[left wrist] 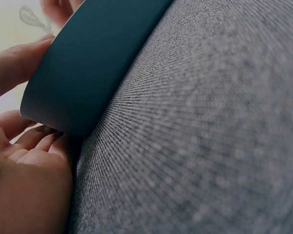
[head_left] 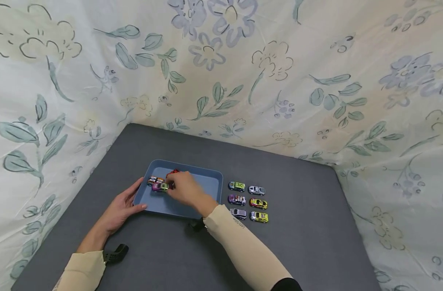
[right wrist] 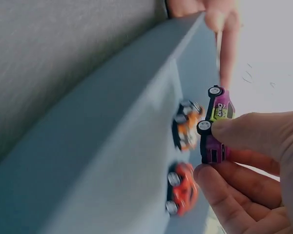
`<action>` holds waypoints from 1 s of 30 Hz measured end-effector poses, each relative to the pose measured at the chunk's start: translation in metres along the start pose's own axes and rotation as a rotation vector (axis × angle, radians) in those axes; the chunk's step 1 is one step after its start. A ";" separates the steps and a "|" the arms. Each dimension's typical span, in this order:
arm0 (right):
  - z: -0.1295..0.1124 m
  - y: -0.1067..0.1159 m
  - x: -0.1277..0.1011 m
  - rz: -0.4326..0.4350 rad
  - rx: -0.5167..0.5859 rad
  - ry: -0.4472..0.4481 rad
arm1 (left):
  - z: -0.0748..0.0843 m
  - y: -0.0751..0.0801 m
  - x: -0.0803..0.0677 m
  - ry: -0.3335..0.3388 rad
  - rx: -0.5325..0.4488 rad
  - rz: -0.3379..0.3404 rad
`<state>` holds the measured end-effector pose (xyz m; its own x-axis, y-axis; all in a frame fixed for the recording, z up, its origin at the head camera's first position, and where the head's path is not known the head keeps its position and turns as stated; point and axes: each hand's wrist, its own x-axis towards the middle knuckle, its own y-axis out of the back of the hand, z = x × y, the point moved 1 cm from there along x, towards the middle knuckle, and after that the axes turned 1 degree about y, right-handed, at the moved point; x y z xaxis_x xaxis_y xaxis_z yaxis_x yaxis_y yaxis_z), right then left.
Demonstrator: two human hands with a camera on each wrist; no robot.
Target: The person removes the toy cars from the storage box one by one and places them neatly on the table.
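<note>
A blue tray (head_left: 207, 184) lies on the grey table. My right hand (head_left: 169, 186) reaches into its left part and pinches a purple toy car (right wrist: 219, 109) between thumb and fingers, just above the tray floor. Beside it in the tray sit an orange car (right wrist: 186, 124) and a red car (right wrist: 181, 192). My left hand (head_left: 123, 206) holds the tray's near-left corner: the thumb lies on the front rim and the fingers (left wrist: 19, 63) run along the outer wall (left wrist: 88, 63). In the head view the right hand hides part of the red car (head_left: 173, 172).
Several more toy cars (head_left: 247, 202) stand in two neat columns on the table just right of the tray. A flowered cloth (head_left: 243, 81) walls in the table at the back and both sides. Bare grey table (head_left: 309, 242) stretches to the front right.
</note>
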<state>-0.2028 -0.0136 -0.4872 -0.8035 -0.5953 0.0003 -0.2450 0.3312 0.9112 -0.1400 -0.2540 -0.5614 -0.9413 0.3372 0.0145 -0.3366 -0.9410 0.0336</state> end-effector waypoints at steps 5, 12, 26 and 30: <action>0.014 0.024 -0.024 0.033 0.010 0.000 | 0.001 0.002 0.000 0.019 0.007 0.013; 0.043 0.048 -0.055 0.110 0.016 -0.017 | -0.002 0.001 0.000 -0.014 0.015 0.004; 0.116 0.094 -0.111 0.203 0.053 -0.179 | -0.007 0.002 0.002 -0.040 0.027 -0.002; 0.135 0.101 -0.127 0.209 0.055 -0.223 | -0.008 0.003 0.002 -0.030 0.027 0.004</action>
<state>-0.1982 0.1942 -0.4505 -0.9373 -0.3369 0.0890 -0.0865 0.4722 0.8772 -0.1434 -0.2559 -0.5688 -0.9413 0.3346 0.0449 -0.3317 -0.9415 0.0602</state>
